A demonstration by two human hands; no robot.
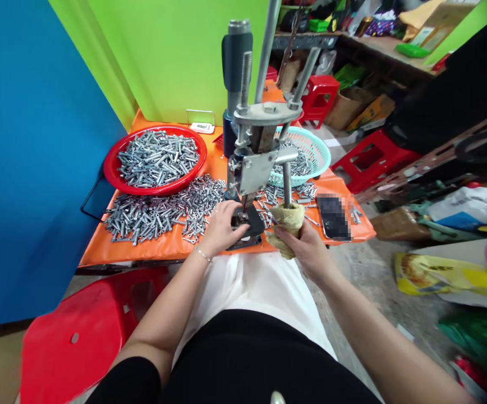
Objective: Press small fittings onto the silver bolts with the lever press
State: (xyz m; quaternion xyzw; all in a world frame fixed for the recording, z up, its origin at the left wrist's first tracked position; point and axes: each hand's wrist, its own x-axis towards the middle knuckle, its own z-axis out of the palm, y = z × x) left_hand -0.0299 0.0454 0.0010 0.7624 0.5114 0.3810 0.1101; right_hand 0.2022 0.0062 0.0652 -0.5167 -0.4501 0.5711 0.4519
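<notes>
Orange-covered table (pixel 100 251): Backed by a lime-green wall (pixel 176 56), it serves as a worker's bench.
Hand press (pixel 256 174): It stands between the worker's two hands, its ram (pixel 247 202) above the dark base (pixel 255 220), just beyond the left fingertips.
Left hand (pixel 222 224): Curved at the base, thumb and forefinger apart; whether they pinch a small part cannot be told.
Right hand (pixel 306 247): Closed around the lever's cloth-wrapped handle (pixel 289 217).
Step in hand: Apparently positioning at the base, lever at the ready; any pull would call for left fingers clear of the ram.
Metal parts (pixel 151 216): Heaped beyond and left of the left hand, below a filled red basin (pixel 155 188).
Pale-blue basket (pixel 321 151): Beyond the right hand, holding more pieces.
Phone (pixel 331 216): Near the right hand, to its right.
</notes>
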